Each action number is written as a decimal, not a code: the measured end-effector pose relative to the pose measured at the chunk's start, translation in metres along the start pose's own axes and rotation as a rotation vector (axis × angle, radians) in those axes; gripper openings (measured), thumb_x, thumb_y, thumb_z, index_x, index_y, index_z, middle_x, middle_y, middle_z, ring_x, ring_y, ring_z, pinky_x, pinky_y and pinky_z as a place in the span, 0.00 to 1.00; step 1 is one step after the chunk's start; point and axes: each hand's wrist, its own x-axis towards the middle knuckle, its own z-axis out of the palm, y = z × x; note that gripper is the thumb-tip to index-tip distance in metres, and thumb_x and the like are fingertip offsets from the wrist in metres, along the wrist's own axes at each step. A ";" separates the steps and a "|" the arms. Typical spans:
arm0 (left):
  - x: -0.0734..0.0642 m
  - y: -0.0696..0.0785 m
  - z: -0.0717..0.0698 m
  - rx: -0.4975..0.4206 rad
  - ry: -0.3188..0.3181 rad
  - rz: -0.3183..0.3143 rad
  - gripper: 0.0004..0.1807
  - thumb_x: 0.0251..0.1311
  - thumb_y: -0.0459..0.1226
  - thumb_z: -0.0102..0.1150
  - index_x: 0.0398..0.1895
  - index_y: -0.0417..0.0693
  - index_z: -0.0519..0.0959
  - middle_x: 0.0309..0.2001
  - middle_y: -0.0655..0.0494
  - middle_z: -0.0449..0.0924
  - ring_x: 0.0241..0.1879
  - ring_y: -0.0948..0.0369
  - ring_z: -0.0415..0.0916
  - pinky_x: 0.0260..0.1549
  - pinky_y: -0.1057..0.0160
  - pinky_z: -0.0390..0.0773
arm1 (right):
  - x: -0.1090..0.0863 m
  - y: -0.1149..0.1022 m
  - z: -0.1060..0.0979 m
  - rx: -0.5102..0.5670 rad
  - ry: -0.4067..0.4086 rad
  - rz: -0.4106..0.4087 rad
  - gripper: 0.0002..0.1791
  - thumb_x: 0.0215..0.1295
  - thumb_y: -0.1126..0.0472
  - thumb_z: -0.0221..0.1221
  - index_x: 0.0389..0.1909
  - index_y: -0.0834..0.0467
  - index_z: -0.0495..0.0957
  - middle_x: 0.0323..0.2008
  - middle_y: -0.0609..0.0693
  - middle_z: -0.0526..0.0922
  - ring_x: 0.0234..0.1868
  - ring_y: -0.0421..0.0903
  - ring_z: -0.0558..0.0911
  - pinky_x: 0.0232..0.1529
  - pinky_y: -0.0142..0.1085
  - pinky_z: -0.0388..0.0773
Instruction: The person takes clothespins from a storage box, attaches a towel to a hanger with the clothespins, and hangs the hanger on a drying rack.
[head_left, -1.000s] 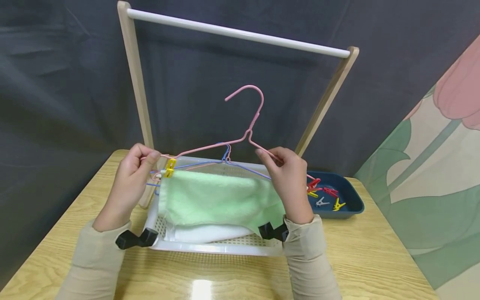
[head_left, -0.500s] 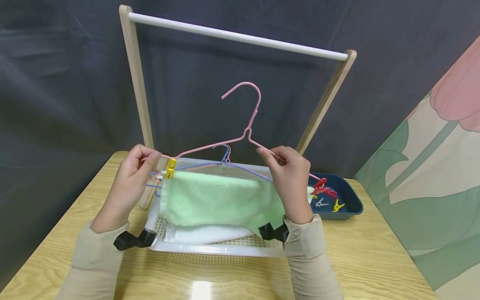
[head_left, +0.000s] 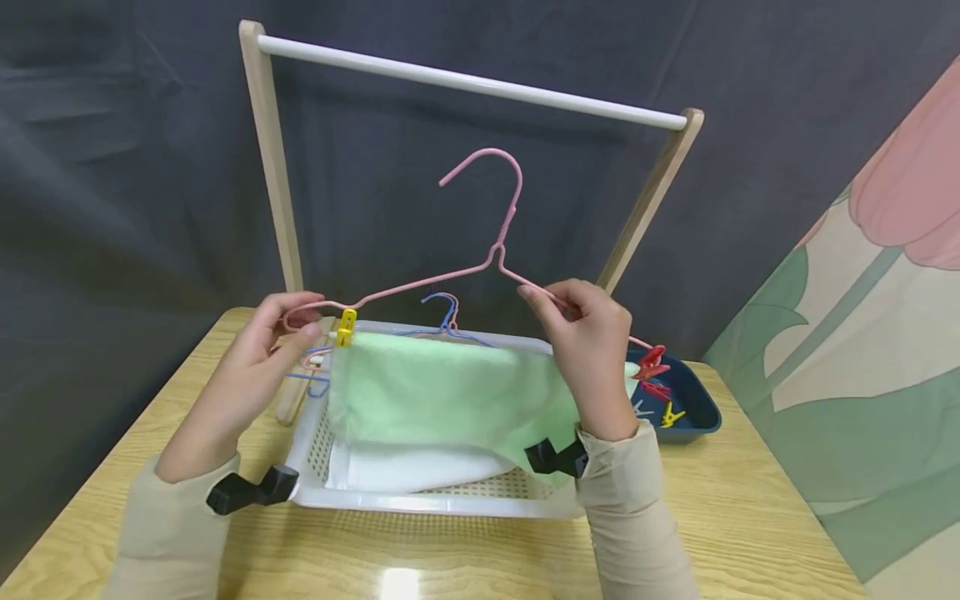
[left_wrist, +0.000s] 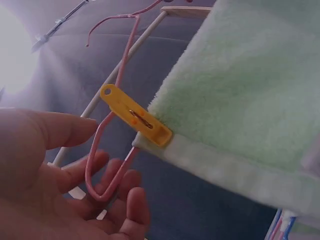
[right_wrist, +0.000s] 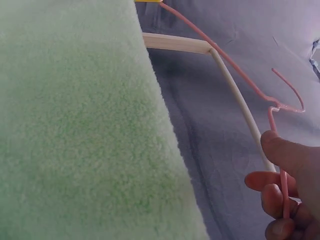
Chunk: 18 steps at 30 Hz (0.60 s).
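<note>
A pink wire clothes hanger [head_left: 507,223] is held up, hook on top, over the basket. A light green towel [head_left: 450,387] hangs over its lower bar. On the towel's left end sits a yellow clothespin [head_left: 347,327]; a red clothespin [head_left: 651,363] is at the right end. My right hand [head_left: 591,350] pinches the hanger's right shoulder between thumb and fingers. At the hanger's left loop, my left hand [head_left: 258,362] is spread; in the left wrist view its thumb stands apart from the wire, with relaxed fingers [left_wrist: 132,205] behind or against the loop.
A white basket [head_left: 435,504] holds folded white cloth [head_left: 405,468] and more hangers, one a blue hanger [head_left: 448,312]. A dark blue tub [head_left: 701,408] with several clothespins stands at right. Behind rises a wooden rack with a white rod [head_left: 472,82].
My left hand has loosened its pinch on the hanger's left end and spread its fingers. The hanger and towel have risen slightly. My right hand keeps its grip, shifted slightly right and up.
</note>
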 end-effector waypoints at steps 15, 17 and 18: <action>-0.014 -0.026 -0.004 0.070 -0.075 0.004 0.33 0.74 0.31 0.51 0.77 0.36 0.50 0.64 0.37 0.62 0.61 0.46 0.66 0.50 0.79 0.65 | 0.043 0.000 -0.022 -0.075 0.045 -0.043 0.16 0.67 0.54 0.67 0.37 0.65 0.86 0.27 0.57 0.81 0.28 0.45 0.71 0.30 0.32 0.65; -0.018 -0.030 -0.003 0.110 -0.086 0.009 0.33 0.74 0.31 0.52 0.76 0.35 0.51 0.64 0.36 0.63 0.61 0.43 0.66 0.50 0.76 0.66 | 0.047 0.000 -0.026 -0.083 0.060 -0.056 0.16 0.67 0.54 0.68 0.37 0.66 0.86 0.26 0.57 0.81 0.27 0.44 0.70 0.30 0.32 0.63; -0.020 -0.032 -0.002 0.138 -0.094 0.010 0.33 0.74 0.31 0.52 0.76 0.35 0.52 0.64 0.36 0.62 0.60 0.42 0.66 0.50 0.73 0.67 | 0.049 -0.001 -0.029 -0.087 0.069 -0.060 0.16 0.67 0.55 0.68 0.37 0.66 0.86 0.26 0.57 0.81 0.27 0.44 0.70 0.30 0.32 0.63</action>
